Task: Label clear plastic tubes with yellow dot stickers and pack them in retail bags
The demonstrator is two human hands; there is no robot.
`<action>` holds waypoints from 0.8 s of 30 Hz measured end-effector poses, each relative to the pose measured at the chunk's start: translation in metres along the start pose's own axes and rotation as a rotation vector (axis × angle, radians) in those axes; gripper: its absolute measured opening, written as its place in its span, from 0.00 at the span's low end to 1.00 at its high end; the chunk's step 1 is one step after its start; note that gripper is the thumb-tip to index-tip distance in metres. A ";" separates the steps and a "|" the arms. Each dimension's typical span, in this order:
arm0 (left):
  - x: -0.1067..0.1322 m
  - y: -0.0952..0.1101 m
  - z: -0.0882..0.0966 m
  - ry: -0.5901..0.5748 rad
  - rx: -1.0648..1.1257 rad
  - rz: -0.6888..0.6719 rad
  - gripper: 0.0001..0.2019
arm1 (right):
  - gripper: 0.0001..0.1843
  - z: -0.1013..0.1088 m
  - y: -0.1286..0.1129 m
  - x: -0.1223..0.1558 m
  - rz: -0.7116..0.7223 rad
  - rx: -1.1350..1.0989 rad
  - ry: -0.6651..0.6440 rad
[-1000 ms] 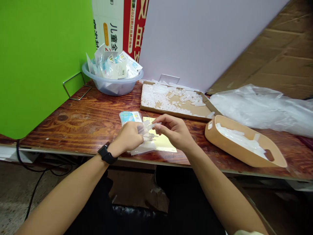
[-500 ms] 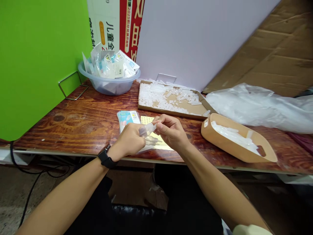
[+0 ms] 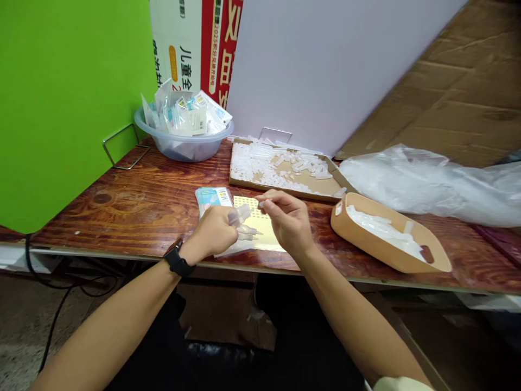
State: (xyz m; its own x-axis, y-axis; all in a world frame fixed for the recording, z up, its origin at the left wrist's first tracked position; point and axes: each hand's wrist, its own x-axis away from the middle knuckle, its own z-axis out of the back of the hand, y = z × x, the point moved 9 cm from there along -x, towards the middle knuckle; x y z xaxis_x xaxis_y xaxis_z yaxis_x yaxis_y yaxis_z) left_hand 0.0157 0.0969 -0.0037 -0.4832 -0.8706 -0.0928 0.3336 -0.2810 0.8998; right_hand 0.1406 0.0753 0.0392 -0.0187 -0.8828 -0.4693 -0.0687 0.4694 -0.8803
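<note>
My left hand (image 3: 214, 231) grips a cluster of small clear plastic tubes (image 3: 243, 224) that stick out to the right of its fingers. My right hand (image 3: 287, 222) hangs just right of them, its fingertips pinched on a small clear plastic piece (image 3: 260, 202). Below my hands lie a yellow dotted card (image 3: 264, 228) and a clear plastic sleeve (image 3: 234, 248). A blue-and-white printed packet (image 3: 214, 198) sits just above my left hand. A black watch (image 3: 177, 262) circles my left wrist.
On the wooden table (image 3: 122, 217) stand a cardboard tray (image 3: 280, 187) heaped with white plastic parts and a tan scoop-shaped tray (image 3: 366, 239) holding more. A translucent basin (image 3: 183, 146) holds packets. Crumpled plastic sheeting (image 3: 427, 187) lies at right.
My right hand has drawn back from the tubes, moving up and right, so a gap now separates it from them. My left hand stays nearly still, and the view has shifted slightly.
</note>
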 end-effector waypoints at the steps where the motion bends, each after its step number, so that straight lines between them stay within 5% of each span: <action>1: -0.001 0.000 -0.001 0.001 -0.021 0.000 0.04 | 0.03 0.002 -0.007 -0.001 0.052 0.010 0.015; 9: 0.001 0.008 -0.005 0.007 -0.113 -0.054 0.04 | 0.09 -0.020 -0.013 -0.002 0.052 0.045 -0.145; 24: 0.005 0.004 -0.021 0.017 -0.107 0.106 0.02 | 0.13 -0.012 0.004 0.011 0.009 -0.043 -0.229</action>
State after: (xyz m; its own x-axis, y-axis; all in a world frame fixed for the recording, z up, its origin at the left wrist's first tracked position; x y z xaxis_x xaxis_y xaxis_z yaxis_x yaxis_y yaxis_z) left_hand 0.0318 0.0831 -0.0096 -0.4272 -0.9041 -0.0076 0.4672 -0.2279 0.8543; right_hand 0.1279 0.0667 0.0313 0.2072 -0.8494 -0.4853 -0.1125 0.4721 -0.8744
